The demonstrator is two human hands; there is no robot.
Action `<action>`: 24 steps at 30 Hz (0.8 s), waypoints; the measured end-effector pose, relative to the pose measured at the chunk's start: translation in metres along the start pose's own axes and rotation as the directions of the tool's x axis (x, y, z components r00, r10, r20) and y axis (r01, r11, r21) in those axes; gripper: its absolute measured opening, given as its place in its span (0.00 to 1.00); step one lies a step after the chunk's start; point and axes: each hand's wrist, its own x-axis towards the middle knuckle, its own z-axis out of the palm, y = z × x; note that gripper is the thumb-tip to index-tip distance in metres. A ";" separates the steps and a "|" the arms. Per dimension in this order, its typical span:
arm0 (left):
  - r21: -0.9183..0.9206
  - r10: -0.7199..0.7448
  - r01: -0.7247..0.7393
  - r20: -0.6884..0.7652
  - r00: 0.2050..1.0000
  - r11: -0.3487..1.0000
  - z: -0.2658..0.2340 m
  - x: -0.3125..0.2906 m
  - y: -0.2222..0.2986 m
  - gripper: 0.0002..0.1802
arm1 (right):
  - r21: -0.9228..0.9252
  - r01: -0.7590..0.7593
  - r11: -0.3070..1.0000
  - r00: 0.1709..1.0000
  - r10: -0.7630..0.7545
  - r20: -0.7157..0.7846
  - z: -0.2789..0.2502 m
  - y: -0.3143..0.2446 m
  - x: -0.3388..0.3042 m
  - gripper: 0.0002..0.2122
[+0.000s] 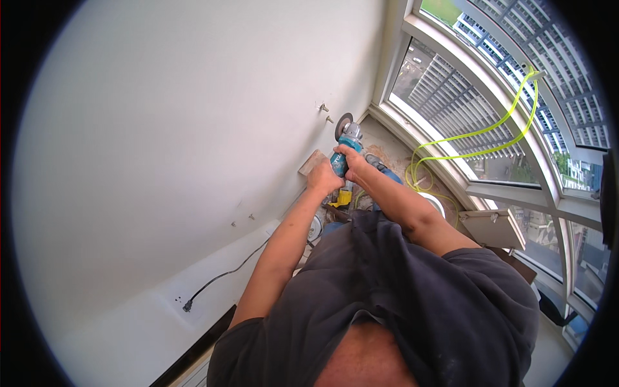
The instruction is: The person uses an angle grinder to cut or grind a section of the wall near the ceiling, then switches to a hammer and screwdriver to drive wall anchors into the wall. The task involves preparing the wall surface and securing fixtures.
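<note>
Both my hands are wrapped round a teal angle grinder, held out in front of me near the white wall. My left hand grips the rear of its body. Further forward, my right hand closes on it just behind the metal gear head. The dark cutting disc stands upright at the far end. Just left of the disc, apart from it, two metal bolts stick out of the wall: an upper bolt and a lower bolt. Whether the disc spins I cannot tell.
Lower on the wall are more bolts. A black cable with a plug reaches a wall socket. Windows line the right side, with a yellow-green cord looped from the frame. A yellow tool and a pale box are below.
</note>
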 end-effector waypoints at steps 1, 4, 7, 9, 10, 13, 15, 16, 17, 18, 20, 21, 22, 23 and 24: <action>-0.024 -0.002 0.002 -0.001 1.000 1.000 0.004 0.000 0.008 0.36 | -0.065 0.060 0.996 0.998 -0.060 0.005 -0.006 -0.010 -0.008 0.10; -0.126 0.003 -0.004 -0.008 1.000 0.992 0.015 -0.009 0.028 0.38 | -0.199 0.155 0.968 0.986 -0.141 0.085 -0.027 -0.031 -0.044 0.11; -0.253 -0.010 0.011 0.005 1.000 0.967 0.023 -0.010 0.055 0.43 | -0.195 0.078 0.978 0.980 -0.039 0.195 -0.036 -0.057 -0.060 0.13; -0.370 0.007 -0.044 -0.100 0.995 0.928 0.046 0.000 0.060 0.44 | -0.199 0.015 0.980 0.973 0.032 0.229 -0.038 -0.075 -0.063 0.15; -0.397 0.003 -0.048 -0.115 0.993 0.917 0.052 0.005 0.068 0.46 | -0.237 0.008 0.972 0.963 0.056 0.262 -0.048 -0.085 -0.056 0.17; -0.347 -0.084 0.061 -0.052 0.995 0.936 0.046 0.016 0.103 0.43 | -0.259 -0.099 0.961 0.957 0.163 0.240 -0.059 -0.118 -0.047 0.15; -0.239 -0.150 0.146 0.003 0.989 0.960 0.026 0.018 0.132 0.38 | -0.191 -0.194 0.962 0.945 0.236 0.228 -0.056 -0.136 -0.055 0.14; -0.170 -0.172 0.172 0.016 0.985 0.970 0.015 0.019 0.146 0.35 | -0.156 -0.240 0.958 0.935 0.272 0.227 -0.053 -0.146 -0.061 0.14; -0.100 -0.194 0.196 0.031 0.981 0.976 0.006 0.020 0.159 0.32 | -0.147 -0.249 0.957 0.937 0.277 0.215 -0.050 -0.152 -0.067 0.14; 0.012 -0.148 0.148 -0.005 0.989 0.989 -0.001 0.021 0.167 0.28 | -0.134 -0.253 0.958 0.939 0.276 0.206 -0.046 -0.154 -0.071 0.14; 0.242 -0.040 0.051 -0.052 0.998 0.969 -0.011 0.022 0.177 0.19 | -0.038 -0.379 0.925 0.900 0.378 0.219 -0.058 -0.143 -0.051 0.16; 0.288 -0.046 0.060 -0.055 0.997 0.956 -0.016 0.021 0.181 0.17 | -0.051 -0.474 0.879 0.842 0.470 0.265 -0.074 -0.132 -0.027 0.17; 0.337 -0.045 0.060 -0.054 0.998 0.940 -0.021 0.023 0.181 0.16 | -0.062 -0.559 0.827 0.776 0.548 0.311 -0.065 -0.132 -0.022 0.18; 0.386 -0.042 0.058 -0.052 0.998 0.920 -0.024 0.025 0.179 0.15 | -0.020 -0.601 0.799 0.759 0.579 0.297 -0.063 -0.131 -0.026 0.20; 0.412 -0.054 0.078 -0.071 0.996 0.908 -0.026 0.025 0.172 0.15 | 0.009 -0.648 0.762 0.733 0.620 0.280 -0.029 -0.140 -0.055 0.22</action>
